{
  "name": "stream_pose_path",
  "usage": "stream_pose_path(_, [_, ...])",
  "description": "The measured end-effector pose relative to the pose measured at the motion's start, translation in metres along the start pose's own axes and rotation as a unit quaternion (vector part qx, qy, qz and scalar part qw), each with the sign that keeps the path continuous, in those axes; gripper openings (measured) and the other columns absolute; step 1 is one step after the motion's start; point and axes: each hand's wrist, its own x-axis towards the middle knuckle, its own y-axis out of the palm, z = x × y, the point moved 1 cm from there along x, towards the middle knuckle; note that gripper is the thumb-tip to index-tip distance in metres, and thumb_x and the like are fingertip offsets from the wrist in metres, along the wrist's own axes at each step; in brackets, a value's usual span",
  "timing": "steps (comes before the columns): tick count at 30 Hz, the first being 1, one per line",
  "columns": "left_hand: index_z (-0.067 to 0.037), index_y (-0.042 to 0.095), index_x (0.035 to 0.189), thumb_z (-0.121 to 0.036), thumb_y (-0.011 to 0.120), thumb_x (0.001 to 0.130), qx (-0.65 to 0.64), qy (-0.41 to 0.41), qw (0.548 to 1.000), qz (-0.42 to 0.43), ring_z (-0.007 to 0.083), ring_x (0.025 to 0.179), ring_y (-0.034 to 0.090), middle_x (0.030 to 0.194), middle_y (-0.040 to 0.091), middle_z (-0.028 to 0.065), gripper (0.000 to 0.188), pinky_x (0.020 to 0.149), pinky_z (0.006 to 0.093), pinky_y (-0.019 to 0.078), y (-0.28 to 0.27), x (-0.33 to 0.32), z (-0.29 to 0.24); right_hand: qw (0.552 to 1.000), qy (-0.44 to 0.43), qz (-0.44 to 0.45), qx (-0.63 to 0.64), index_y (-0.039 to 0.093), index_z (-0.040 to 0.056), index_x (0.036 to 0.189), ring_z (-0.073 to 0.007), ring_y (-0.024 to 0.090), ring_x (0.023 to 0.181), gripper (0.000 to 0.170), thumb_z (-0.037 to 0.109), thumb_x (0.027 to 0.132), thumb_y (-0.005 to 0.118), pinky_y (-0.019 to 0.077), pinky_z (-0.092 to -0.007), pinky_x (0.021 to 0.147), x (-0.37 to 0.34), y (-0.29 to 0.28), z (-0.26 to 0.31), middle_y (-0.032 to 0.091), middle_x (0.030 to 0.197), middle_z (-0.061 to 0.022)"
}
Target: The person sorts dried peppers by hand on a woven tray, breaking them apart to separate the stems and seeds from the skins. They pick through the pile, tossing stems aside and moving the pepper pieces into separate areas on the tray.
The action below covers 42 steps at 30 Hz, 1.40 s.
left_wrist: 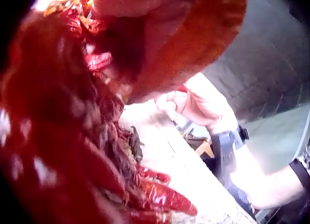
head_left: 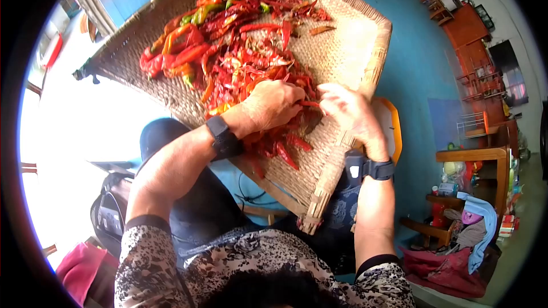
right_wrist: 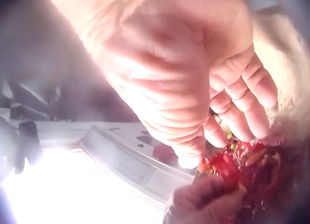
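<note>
My left hand (head_left: 269,105) reaches over a heap of red chili peppers (head_left: 245,63) and pinches one red chili pepper (right_wrist: 226,167) between thumb and fingers. Facing it, my right hand (head_left: 353,113) has its thumb and index fingertips at the other end of that pepper. The right hand's remaining fingers (right_wrist: 249,110) are bent loosely, with nothing in them. The peppers lie in a wide woven basket tray (head_left: 348,40). In the left wrist view, shiny peppers (left_wrist: 53,137) fill the near side, with the right hand (left_wrist: 206,105) beyond.
Green and orange peppers (head_left: 200,14) lie at the tray's far left. A few red peppers (head_left: 285,154) are scattered near its close corner. The tray slants over the person's knees (head_left: 200,194). At right stand wooden furniture (head_left: 474,157) and a pile of clothes (head_left: 456,251).
</note>
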Motion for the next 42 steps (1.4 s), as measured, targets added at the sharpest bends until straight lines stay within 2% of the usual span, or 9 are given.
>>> stream_pose_path(7, [-0.005, 0.063, 0.098, -0.022, 0.062, 0.086, -0.096, -0.057, 0.988, -0.104, 0.0342, 0.08, 0.063, 0.084, 0.064, 0.0154, 0.021, 0.07, 0.0408, 0.0519, -0.013, 0.006, 0.001, 0.988, -0.109, -0.091, -0.068, 0.061, 0.0023, 0.091, -0.022, 0.064, 0.07, 0.013, 0.012, 0.084, 0.067, 0.0491, -0.0331, 0.062, 0.022, 0.014, 0.024, 0.064, 0.075, -0.0119])
stream_pose_path(11, [-0.004, 0.061, 0.105, -0.018, 0.061, 0.088, -0.12, -0.023, 0.982, -0.143, 0.0335, 0.081, 0.064, 0.09, 0.063, 0.0159, 0.022, 0.071, 0.0401, 0.052, -0.025, 0.005, -0.004, 0.95, -0.134, -0.28, -0.047, 0.062, 0.0025, 0.084, -0.0129, 0.056, 0.061, 0.008, 0.01, 0.084, 0.065, 0.0459, -0.0276, 0.057, 0.022, -0.018, 0.005, 0.061, 0.07, -0.007])
stream_pose_path(17, [-0.004, 0.058, 0.108, -0.007, 0.062, 0.086, -0.095, 0.017, 0.965, -0.246, 0.0338, 0.087, 0.062, 0.099, 0.059, 0.0144, 0.022, 0.071, 0.0391, 0.0522, -0.042, 0.002, 0.0, 0.853, -0.013, -0.488, -0.187, 0.059, 0.0025, 0.085, -0.0194, 0.055, 0.056, 0.014, 0.016, 0.089, 0.062, 0.0455, -0.0322, 0.057, -0.019, -0.082, -0.028, 0.059, 0.065, -0.0093])
stream_pose_path(21, [-0.008, 0.06, 0.108, -0.012, 0.065, 0.082, 0.125, 0.017, 0.963, -0.236, 0.0295, 0.096, 0.055, 0.106, 0.058, 0.01, 0.027, 0.08, 0.0385, 0.0483, -0.048, 0.003, 0.005, 0.842, 0.129, -0.452, -0.264, 0.06, 0.0034, 0.088, -0.0348, 0.06, 0.07, 0.012, 0.015, 0.087, 0.063, 0.0469, -0.0414, 0.064, -0.044, -0.097, -0.051, 0.062, 0.076, -0.0138])
stream_pose_path(23, [-0.009, 0.06, 0.109, -0.015, 0.067, 0.078, 0.144, 0.011, 0.96, -0.241, 0.0287, 0.101, 0.051, 0.109, 0.056, 0.0096, 0.032, 0.082, 0.0389, 0.0458, -0.03, 0.003, 0.022, 0.817, 0.038, -0.429, -0.384, 0.061, 0.004, 0.09, -0.0372, 0.059, 0.081, 0.012, 0.013, 0.084, 0.065, 0.047, -0.0431, 0.07, -0.047, -0.094, -0.056, 0.061, 0.086, -0.0163])
stream_pose_path(27, [-0.007, 0.057, 0.11, -0.012, 0.063, 0.077, 0.196, -0.015, 0.97, -0.143, 0.0285, 0.097, 0.053, 0.103, 0.057, 0.0118, 0.034, 0.082, 0.0371, 0.0465, -0.018, 0.002, 0.031, 0.894, -0.102, -0.378, -0.217, 0.06, 0.0034, 0.09, -0.0351, 0.058, 0.081, 0.011, 0.005, 0.08, 0.064, 0.0472, -0.0411, 0.072, -0.02, -0.061, -0.017, 0.059, 0.086, -0.0164])
stream_pose_path(29, [-0.005, 0.057, 0.109, -0.008, 0.061, 0.077, 0.104, -0.026, 0.99, -0.097, 0.0307, 0.089, 0.057, 0.092, 0.059, 0.0122, 0.032, 0.076, 0.0382, 0.0498, -0.018, 0.005, 0.027, 0.938, -0.113, -0.284, -0.162, 0.06, 0.0032, 0.093, -0.0325, 0.06, 0.08, 0.013, 0.005, 0.081, 0.064, 0.0488, -0.0391, 0.069, -0.005, -0.033, 0.0, 0.061, 0.088, -0.015])
stream_pose_path(33, [-0.003, 0.06, 0.105, -0.004, 0.062, 0.082, -0.038, 0.043, 0.977, -0.205, 0.0304, 0.079, 0.06, 0.083, 0.059, 0.0129, 0.023, 0.067, 0.0385, 0.0511, -0.03, 0.005, 0.006, 0.978, -0.117, -0.075, -0.154, 0.056, 0.0015, 0.113, -0.0339, 0.061, 0.094, 0.037, 0.006, 0.079, 0.067, 0.05, -0.0386, 0.08, 0.017, 0.015, 0.027, 0.062, 0.101, -0.0159])
stream_pose_path(42, [-0.004, 0.057, 0.101, -0.007, 0.067, 0.08, -0.124, 0.048, 0.961, -0.244, 0.0342, 0.077, 0.061, 0.085, 0.057, 0.0137, 0.024, 0.066, 0.0391, 0.0524, -0.048, -0.007, -0.005, 0.968, -0.162, -0.131, -0.143, 0.054, 0.0005, 0.087, -0.0395, 0.062, 0.079, 0.008, 0.001, 0.082, 0.06, 0.0488, -0.0438, 0.065, 0.03, 0.027, 0.022, 0.062, 0.081, -0.02])
